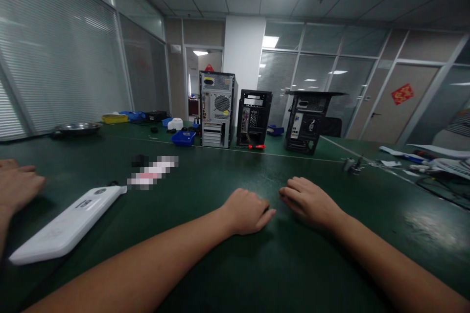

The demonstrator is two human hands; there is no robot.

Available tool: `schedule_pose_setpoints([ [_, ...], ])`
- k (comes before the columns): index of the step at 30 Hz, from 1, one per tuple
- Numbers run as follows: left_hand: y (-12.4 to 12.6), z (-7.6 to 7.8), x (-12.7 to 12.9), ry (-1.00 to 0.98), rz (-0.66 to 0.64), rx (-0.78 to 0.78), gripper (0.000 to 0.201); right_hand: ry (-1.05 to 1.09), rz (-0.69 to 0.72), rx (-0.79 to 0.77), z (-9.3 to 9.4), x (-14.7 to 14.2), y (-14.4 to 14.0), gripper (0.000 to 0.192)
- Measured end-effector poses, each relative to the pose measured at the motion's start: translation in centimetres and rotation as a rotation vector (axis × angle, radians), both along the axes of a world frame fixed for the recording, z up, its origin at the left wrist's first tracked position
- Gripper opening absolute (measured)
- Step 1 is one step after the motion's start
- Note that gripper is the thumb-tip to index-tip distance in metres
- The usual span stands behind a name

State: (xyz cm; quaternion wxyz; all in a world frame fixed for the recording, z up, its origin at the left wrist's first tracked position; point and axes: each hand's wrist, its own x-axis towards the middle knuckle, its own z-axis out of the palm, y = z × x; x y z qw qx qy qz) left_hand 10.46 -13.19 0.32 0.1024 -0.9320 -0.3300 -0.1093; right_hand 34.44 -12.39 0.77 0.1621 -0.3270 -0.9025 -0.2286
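My left hand (247,212) rests on the green tabletop (227,274) with its fingers curled in and the thumb lying forward. Just to its right, my right hand (306,200) lies on the same surface, also loosely closed. A small gap separates the two hands, and no object shows in either. Beyond them a screwdriver (257,146) with a red and black handle lies in front of an open black computer case (254,117). A taller computer case (219,110) stands to the left of it, its back panel facing me. Another black case (306,122) stands to the right.
Another person's hand (20,181) is at the left edge, near a long white device (69,225) with black markings. Farther back are a blue tray (183,138), a yellow tray (114,119) and a metal dish (78,129). Small metal parts (353,166) and papers (391,163) lie right.
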Motion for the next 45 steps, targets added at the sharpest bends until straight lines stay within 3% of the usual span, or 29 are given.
schedule_pose_setpoints([
  [8,0.0,0.1,0.0,0.015,0.056,-0.049,0.04,0.371,-0.581,-0.418,-2.2,11.6,4.3,0.037],
  [11,0.0,0.1,0.1,0.014,0.056,-0.055,0.039,0.455,-0.688,-0.428,-3.4,13.7,5.3,0.037],
  [18,0.1,-0.1,0.1,0.007,0.021,-0.048,0.039,0.522,-0.824,-0.378,-4.4,14.3,6.5,0.039],
  [24,0.1,0.0,-0.1,0.008,0.01,-0.053,0.038,0.688,-0.831,-0.422,-4.6,15.9,7.0,0.042],
  [35,0.1,0.1,-0.1,0.016,0.017,-0.054,0.037,0.79,-0.912,-0.454,-4.7,17.3,7.4,0.05],
  [40,0.1,0.1,-0.2,0.014,0.01,-0.041,0.037,0.821,-0.932,-0.43,-3.9,16.9,6.8,0.051],
  [45,0.0,0.2,-0.2,0.02,0.017,-0.065,0.036,0.791,-0.973,-0.239,-1.8,16.8,5.1,0.063],
])
